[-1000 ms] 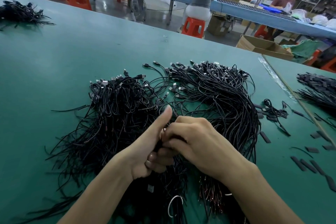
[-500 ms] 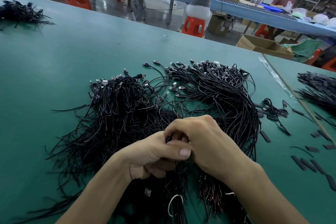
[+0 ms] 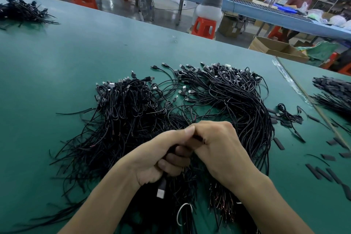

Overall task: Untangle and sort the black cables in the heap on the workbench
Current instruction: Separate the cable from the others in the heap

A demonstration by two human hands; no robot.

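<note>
**Both fists closed on cable above the heap**

The left hand [image 3: 161, 157] grips a black cable, its plug [image 3: 161, 190] hanging below the fist; the right hand [image 3: 218, 146] pinches it too. The heap [image 3: 190, 112] fills mid-workbench; bare green workbench [image 3: 57, 59] opens toward the left edge.

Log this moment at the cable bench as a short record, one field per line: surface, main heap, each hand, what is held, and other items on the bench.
surface: green workbench
main heap: tangled black cables with USB plugs at the far ends, in front of the person
left hand: fist closed on a cable, thumb pressed against the right hand
right hand: closed on the same spot, over the heap
held: USB plug hanging below the left fist
other cables: smaller pile far left; another bundle far right
loose bits: short black sleeves to the right
</note>
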